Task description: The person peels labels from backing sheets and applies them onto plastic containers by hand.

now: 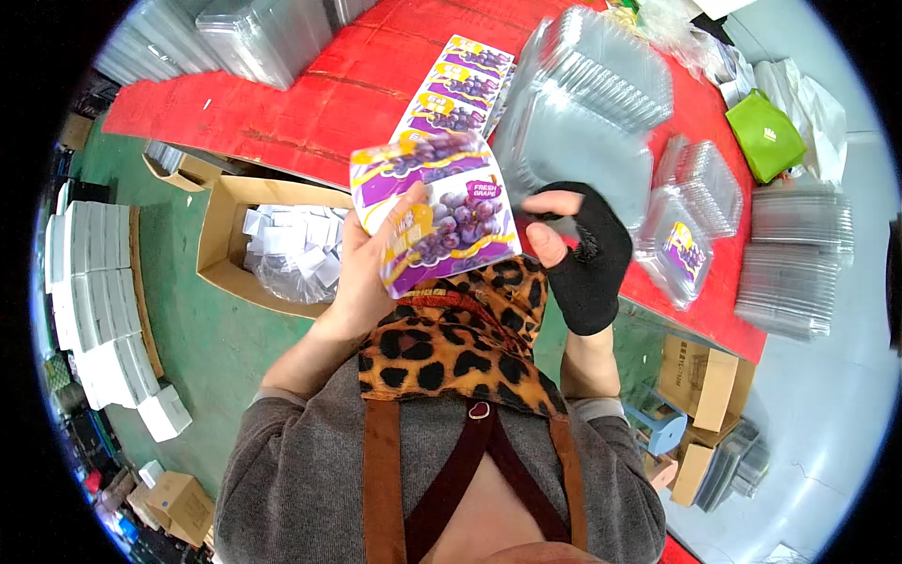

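My left hand (362, 258) is bare and holds a bent sheet of grape labels (460, 221), purple, white and yellow, in front of my chest. Just right of the sheet is my right hand (587, 254) in a black fingerless glove, its thumb and forefinger apart with nothing visible between them. Beyond the held sheet, more label sheets (456, 89) lie on the red table (310, 108). Behind my right hand stand nested clear plastic trays (583, 141). To the right, a clear box (678, 246) bears a grape label.
Stacked clear containers (263, 38) stand at the table's far left, and more (794, 263) at its right edge. A green bag (766, 136) lies at the back right. Below the table's left edge, a cardboard box (225, 249) holds white pieces. Cartons (709, 381) stand at lower right.
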Tool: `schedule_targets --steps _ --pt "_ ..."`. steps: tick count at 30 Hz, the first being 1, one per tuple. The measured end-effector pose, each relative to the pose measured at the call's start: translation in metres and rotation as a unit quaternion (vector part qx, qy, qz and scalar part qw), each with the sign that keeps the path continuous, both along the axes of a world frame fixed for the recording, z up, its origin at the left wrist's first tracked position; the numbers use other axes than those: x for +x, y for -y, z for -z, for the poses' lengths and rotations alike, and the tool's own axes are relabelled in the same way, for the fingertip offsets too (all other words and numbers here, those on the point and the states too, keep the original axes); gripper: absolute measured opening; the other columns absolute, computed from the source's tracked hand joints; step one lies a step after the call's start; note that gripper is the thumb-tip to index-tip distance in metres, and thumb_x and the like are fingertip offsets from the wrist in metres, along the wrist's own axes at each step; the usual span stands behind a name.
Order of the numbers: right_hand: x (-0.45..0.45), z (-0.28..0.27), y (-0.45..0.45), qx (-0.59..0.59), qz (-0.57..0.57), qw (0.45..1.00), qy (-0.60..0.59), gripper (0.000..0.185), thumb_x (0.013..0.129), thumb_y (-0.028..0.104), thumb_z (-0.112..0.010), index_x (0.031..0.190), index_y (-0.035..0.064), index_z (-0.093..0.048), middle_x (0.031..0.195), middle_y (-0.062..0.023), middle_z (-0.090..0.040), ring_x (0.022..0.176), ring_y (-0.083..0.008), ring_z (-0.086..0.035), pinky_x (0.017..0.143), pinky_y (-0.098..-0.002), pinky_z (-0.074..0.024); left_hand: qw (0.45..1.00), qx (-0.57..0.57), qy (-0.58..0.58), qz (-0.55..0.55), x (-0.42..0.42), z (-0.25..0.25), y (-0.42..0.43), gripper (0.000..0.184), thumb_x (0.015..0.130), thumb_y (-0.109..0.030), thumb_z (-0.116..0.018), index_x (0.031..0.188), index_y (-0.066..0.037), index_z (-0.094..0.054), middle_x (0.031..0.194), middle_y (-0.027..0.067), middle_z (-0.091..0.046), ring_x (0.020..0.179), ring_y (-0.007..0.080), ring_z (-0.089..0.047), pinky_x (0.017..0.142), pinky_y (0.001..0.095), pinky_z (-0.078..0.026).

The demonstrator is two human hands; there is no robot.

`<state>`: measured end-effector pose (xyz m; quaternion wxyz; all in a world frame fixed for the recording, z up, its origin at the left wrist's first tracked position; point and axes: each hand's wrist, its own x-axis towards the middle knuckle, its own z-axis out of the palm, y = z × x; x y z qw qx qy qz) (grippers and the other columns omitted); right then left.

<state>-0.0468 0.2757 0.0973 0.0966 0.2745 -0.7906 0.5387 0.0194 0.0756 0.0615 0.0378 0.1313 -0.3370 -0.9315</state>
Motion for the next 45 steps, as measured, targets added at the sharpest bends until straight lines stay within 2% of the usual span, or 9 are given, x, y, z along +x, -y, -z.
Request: schedule_targets --steps 7,11,13,16,19,22,35,38,45 --pt "-0.005 0.016 -0.011 -0.052 -0.172 0.908 0.379 0.025 0.091 0.023 -0.069 0.085 -0.001 -0.068 0.073 -0.0017 -0.065 0.071 -0.007 -0.057 0.064 -0.0262 -0.0454 0.979 -0.165 0.047 0.111 0.008 0.007 0.009 0.045 0.106 -0.029 -0.037 0.142 -0.002 -0.039 0.132 0.0168 -0.056 0.116 0.0261 -0.061 0.099 0.0445 -0.052" --pt "-0.002 0.021 0.002 -0.128 -0.158 0.885 0.42 0.028 0.091 0.025 -0.067 0.082 -0.0012 -0.068 0.074 -0.0001 -0.063 0.07 -0.0056 -0.054 0.061 -0.0245 -0.0427 0.997 0.001 0.064 0.032 0.004 -0.009 0.004 0.047 0.103 -0.041 -0.042 0.128 -0.002 -0.052 0.112 0.0124 -0.066 0.092 0.0194 -0.07 0.07 0.0311 -0.059" --pt "-0.005 0.017 0.011 -0.14 -0.125 0.903 0.386 0.027 0.092 0.024 -0.066 0.084 -0.0016 -0.068 0.077 0.0001 -0.064 0.072 -0.0059 -0.054 0.062 -0.0243 -0.043 0.982 0.129 0.017 0.139 -0.006 -0.013 0.014 0.078 0.097 -0.068 -0.022 0.125 -0.001 -0.053 0.097 0.0148 -0.065 0.062 0.02 -0.055 0.048 0.0292 -0.04" --pt "0.0 0.012 0.032 -0.213 -0.04 0.951 0.22 0.023 0.093 0.018 -0.064 0.08 -0.0012 -0.063 0.072 0.0015 -0.057 0.067 -0.006 -0.048 0.06 -0.0252 -0.0391 0.989 0.0 -0.099 0.111 -0.003 -0.001 0.004 0.088 0.095 -0.072 -0.012 0.111 0.001 -0.057 0.091 0.0131 -0.063 0.061 0.0176 -0.051 0.049 0.0273 -0.039" --pt "-0.003 0.01 0.045 -0.156 -0.018 0.979 0.127 0.022 0.093 0.011 -0.064 0.076 -0.0005 -0.057 0.067 -0.0004 -0.05 0.064 -0.0072 -0.044 0.058 -0.0262 -0.037 0.963 -0.199 -0.134 0.121 0.007 0.01 0.004 0.035 0.102 -0.03 -0.049 0.109 0.003 -0.057 0.096 0.0113 -0.064 0.078 0.012 -0.057 0.058 0.0237 -0.046" --pt "-0.002 0.005 0.06 -0.132 -0.016 0.987 0.088 0.023 0.093 0.009 -0.064 0.074 -0.0001 -0.054 0.065 -0.0031 -0.046 0.061 -0.0097 -0.042 0.056 -0.0275 -0.0357 0.958 -0.214 -0.189 0.026 0.012 -0.002 -0.002 0.013 0.094 0.002 -0.058 0.107 0.003 -0.058 0.096 0.0093 -0.067 0.081 0.009 -0.061 0.064 0.0227 -0.05" --pt "-0.008 0.008 0.069 -0.038 -0.021 0.999 0.018 0.013 0.083 0.007 -0.074 0.078 0.0032 -0.063 0.066 -0.0077 -0.057 0.058 -0.0194 -0.055 0.056 -0.0298 -0.0424 0.94 -0.299 -0.145 -0.073 0.014 -0.01 0.011 0.008 0.093 0.006 -0.058 0.1 0.003 -0.059 0.09 0.0061 -0.066 0.073 0.0071 -0.06 0.062 0.0192 -0.047" --pt "-0.009 -0.003 0.062 -0.034 0.019 0.99 -0.139 0.023 0.068 0.002 -0.082 0.086 0.008 -0.069 0.077 -0.0065 -0.063 0.069 -0.0238 -0.061 0.06 -0.0319 -0.0459 0.895 -0.405 -0.159 -0.097 0.015 -0.01 0.015 0.007 0.088 0.008 -0.063 0.093 0.003 -0.061 0.086 0.007 -0.065 0.072 0.0097 -0.06 0.062 0.021 -0.047" --pt "-0.005 -0.035 0.048 0.12 -0.133 0.958 -0.222 0.031 0.069 0.009 -0.08 0.099 0.0097 -0.069 0.084 -0.0044 -0.066 0.079 -0.0254 -0.062 0.069 -0.0376 -0.0474 0.742 -0.605 -0.263 -0.123 0.009 -0.029 0.022 0.011 0.08 0.007 -0.07 0.088 0.002 -0.063 0.078 0.0096 -0.064 0.063 0.0188 -0.06 0.058 0.0279 -0.047"
